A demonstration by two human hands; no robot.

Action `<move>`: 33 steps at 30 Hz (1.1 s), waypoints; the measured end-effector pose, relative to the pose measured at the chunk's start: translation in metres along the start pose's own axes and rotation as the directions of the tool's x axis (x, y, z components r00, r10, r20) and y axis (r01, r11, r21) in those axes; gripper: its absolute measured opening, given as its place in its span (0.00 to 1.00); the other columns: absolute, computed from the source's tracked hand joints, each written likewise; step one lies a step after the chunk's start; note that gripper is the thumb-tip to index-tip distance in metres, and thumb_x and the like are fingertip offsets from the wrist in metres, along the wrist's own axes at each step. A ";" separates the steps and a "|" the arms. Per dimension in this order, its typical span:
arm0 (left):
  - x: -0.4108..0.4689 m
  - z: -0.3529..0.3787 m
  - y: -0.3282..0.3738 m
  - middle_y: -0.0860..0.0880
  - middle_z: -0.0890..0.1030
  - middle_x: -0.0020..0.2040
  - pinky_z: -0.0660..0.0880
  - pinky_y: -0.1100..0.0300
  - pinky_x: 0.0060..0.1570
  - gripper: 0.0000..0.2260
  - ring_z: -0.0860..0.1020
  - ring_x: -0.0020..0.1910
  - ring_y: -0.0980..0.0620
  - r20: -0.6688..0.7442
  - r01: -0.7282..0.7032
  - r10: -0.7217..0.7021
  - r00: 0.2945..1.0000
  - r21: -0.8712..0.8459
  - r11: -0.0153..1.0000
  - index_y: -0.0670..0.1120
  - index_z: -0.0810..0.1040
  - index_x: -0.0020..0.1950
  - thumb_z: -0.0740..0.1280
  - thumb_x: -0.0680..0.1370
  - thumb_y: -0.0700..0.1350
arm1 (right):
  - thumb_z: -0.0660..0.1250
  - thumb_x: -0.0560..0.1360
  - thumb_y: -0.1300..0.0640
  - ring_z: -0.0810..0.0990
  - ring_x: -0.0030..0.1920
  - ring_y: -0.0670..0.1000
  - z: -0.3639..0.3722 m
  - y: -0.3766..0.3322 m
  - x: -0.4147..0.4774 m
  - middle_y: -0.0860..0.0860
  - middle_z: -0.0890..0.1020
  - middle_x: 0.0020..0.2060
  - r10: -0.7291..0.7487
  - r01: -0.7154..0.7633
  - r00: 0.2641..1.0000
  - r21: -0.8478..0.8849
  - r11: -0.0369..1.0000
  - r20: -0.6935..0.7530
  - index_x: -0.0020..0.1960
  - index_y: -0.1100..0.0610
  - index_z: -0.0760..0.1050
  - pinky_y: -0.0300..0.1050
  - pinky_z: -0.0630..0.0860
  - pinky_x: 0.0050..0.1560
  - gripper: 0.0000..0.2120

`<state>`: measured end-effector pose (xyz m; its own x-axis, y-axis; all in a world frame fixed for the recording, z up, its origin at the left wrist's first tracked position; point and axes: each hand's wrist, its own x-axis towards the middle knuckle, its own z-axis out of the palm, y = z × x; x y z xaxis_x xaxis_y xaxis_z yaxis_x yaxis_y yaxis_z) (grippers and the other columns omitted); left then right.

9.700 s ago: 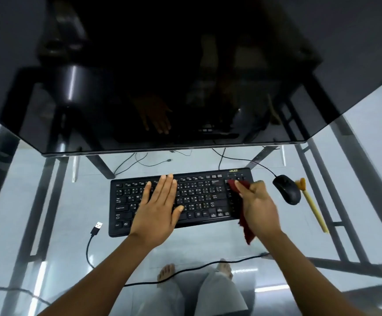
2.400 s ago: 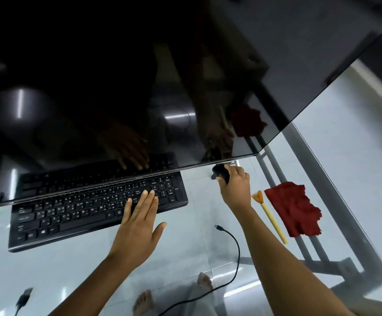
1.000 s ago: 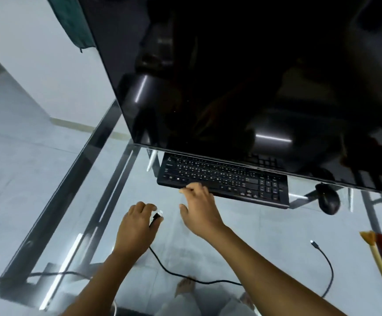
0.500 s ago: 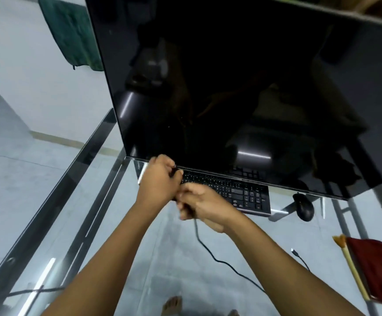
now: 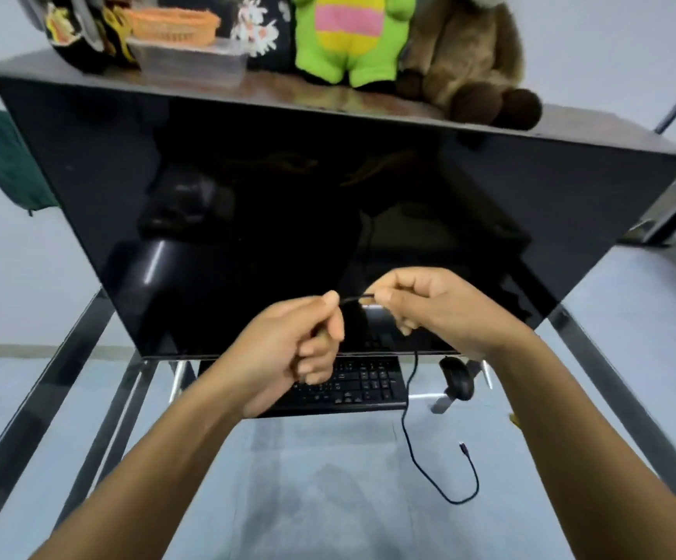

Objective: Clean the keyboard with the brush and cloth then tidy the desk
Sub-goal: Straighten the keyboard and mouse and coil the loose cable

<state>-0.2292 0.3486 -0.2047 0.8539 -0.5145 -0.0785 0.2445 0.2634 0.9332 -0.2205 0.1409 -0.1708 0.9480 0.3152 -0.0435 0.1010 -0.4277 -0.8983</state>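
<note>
Glass desk [image 5: 328, 478] under dark monitor [image 5: 287, 196] | upper left: clear tub [image 5: 190, 62], orange basket [image 5: 174, 22] by it, contents unseen | keyboard [image 5: 360, 386] and mouse [image 5: 459, 383] lower centre, below screen | left hand [image 5: 287, 349] and right hand [image 5: 437, 309] both pinch cable [image 5: 409, 430] mid-frame | versus half a second back: hands higher, cloth out of view.

Black keyboard [image 5: 352, 388] flat on the glass desk [image 5: 328, 470], far edge tucked under the monitor [image 5: 287, 216], left part hidden, thin black cable [image 5: 409, 430] pinched between left hand [image 5: 287, 349] and right hand [image 5: 429, 309], loose end curled on the glass right of the keyboard
</note>
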 end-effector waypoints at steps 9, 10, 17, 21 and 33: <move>0.011 0.046 0.062 0.46 0.85 0.47 0.79 0.56 0.53 0.09 0.84 0.51 0.48 -0.346 -0.587 0.491 0.800 -0.278 0.760 0.41 0.74 0.55 0.54 0.84 0.39 | 0.56 0.84 0.56 0.74 0.34 0.48 0.018 0.003 -0.011 0.50 0.75 0.35 -0.039 0.034 0.997 0.063 0.997 0.070 0.59 0.59 0.78 0.38 0.74 0.42 0.14; 0.015 0.043 0.063 0.45 0.85 0.49 0.79 0.55 0.55 0.08 0.83 0.53 0.48 -0.424 -0.653 0.560 0.712 -0.103 0.751 0.40 0.74 0.56 0.55 0.84 0.39 | 0.57 0.84 0.55 0.75 0.34 0.46 0.021 0.001 -0.013 0.48 0.76 0.35 -0.030 0.032 0.996 -0.022 0.999 0.090 0.59 0.56 0.79 0.39 0.74 0.43 0.13; 0.001 0.001 0.035 0.56 0.81 0.39 0.75 0.54 0.57 0.07 0.81 0.52 0.52 -0.019 -0.151 0.672 0.740 0.969 0.194 0.50 0.76 0.51 0.58 0.82 0.44 | 0.65 0.80 0.51 0.72 0.33 0.40 0.012 -0.036 -0.023 0.43 0.76 0.32 -0.175 0.174 0.984 -0.258 0.950 0.022 0.51 0.49 0.82 0.42 0.73 0.37 0.07; -0.021 0.001 0.024 0.48 0.71 0.25 0.74 0.56 0.35 0.19 0.71 0.24 0.52 -0.087 -0.106 0.199 0.976 0.608 0.786 0.49 0.78 0.41 0.54 0.82 0.56 | 0.68 0.78 0.55 0.73 0.34 0.40 -0.005 -0.049 -0.012 0.51 0.81 0.35 -0.302 0.279 0.952 -0.247 0.928 -0.058 0.47 0.54 0.83 0.34 0.71 0.39 0.06; 0.012 0.022 0.075 0.47 0.85 0.43 0.77 0.56 0.56 0.12 0.83 0.52 0.47 -0.446 -0.648 0.574 0.687 -0.018 0.761 0.41 0.76 0.54 0.55 0.84 0.45 | 0.57 0.84 0.54 0.72 0.30 0.42 0.025 -0.010 0.008 0.44 0.74 0.30 -0.123 0.108 0.992 -0.267 0.957 -0.040 0.56 0.51 0.79 0.40 0.74 0.37 0.12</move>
<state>-0.2108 0.3446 -0.1276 0.9316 0.1616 0.3257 -0.3591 0.5483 0.7553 -0.2214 0.1688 -0.1732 0.9396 0.3314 0.0852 0.2801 -0.6018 -0.7479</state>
